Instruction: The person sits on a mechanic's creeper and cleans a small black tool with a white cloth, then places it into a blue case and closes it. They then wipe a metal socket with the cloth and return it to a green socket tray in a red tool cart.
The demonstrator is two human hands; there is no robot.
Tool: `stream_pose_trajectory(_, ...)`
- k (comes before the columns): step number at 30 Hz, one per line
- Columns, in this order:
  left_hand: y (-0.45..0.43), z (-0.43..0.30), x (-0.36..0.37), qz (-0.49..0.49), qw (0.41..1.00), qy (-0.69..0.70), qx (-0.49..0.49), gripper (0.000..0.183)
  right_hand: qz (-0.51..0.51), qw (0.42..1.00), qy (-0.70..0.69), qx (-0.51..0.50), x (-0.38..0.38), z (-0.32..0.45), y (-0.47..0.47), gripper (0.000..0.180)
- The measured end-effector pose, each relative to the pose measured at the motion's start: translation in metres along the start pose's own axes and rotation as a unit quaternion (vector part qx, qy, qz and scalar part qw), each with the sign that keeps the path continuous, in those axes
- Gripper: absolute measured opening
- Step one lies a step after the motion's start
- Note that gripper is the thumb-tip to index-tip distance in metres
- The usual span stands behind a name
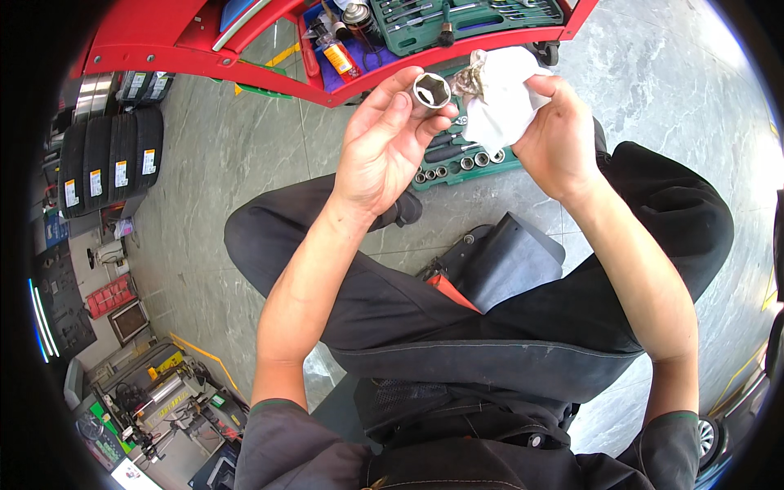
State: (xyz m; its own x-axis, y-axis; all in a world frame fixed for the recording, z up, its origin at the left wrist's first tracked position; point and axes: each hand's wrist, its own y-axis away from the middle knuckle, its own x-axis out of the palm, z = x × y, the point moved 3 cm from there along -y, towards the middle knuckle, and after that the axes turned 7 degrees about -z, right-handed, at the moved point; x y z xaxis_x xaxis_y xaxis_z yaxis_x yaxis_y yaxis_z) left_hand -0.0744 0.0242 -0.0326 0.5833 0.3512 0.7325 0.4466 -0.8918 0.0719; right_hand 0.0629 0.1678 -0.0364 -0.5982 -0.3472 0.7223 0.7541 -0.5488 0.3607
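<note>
My left hand (383, 144) grips a large metal hex socket (422, 105) between thumb and fingers, its open end tilted up towards me. To its right, my right hand (560, 131) pinches a crumpled white cloth or paper wipe (505, 92), with a dark grimy patch on the side nearest the socket. The two hands are raised close together, above a green socket case (465, 177) lying open on the floor. Smaller sockets (467, 163) sit in a row along the case's near edge, beside a dark tool handle (442, 154). My hands and the wipe cover part of the case.
Beyond my hands stands a red tool cart (269, 86). It carries a red spray bottle (343, 60), an aerosol can (357, 15), a brush (446, 37) and another green tool case (404, 46). Between my legs is a black curved panel (508, 263). Tyres (116, 153) stand at left.
</note>
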Motion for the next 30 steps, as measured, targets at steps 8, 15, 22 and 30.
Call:
stream_pose_trajectory(8, 0.001, -0.001, 0.005, -0.027, 0.992, -0.114, 0.036, 0.037, 0.054, 0.996, 0.032, -0.057, 0.012, 0.003, 0.008, 0.049)
stream_pose_trajectory(15, 0.004, -0.001, 0.014, -0.081, 0.912, -0.357, 0.187, 0.051, -0.007, 0.987, 0.158, 0.0, -0.007, -0.007, 0.005, 0.04)
stream_pose_trajectory(22, 0.01, -0.001, 0.036, -0.09, 0.759, -0.592, 0.255, 0.038, -0.022, 0.993, 0.024, 0.109, 0.007, -0.018, 0.015, 0.035)
stream_pose_trajectory(30, 0.009, -0.003, 0.033, -0.058, 0.777, -0.563, 0.274, 0.044, 0.063, 0.963, -0.136, 0.224, -0.004, -0.032, 0.014, 0.036)
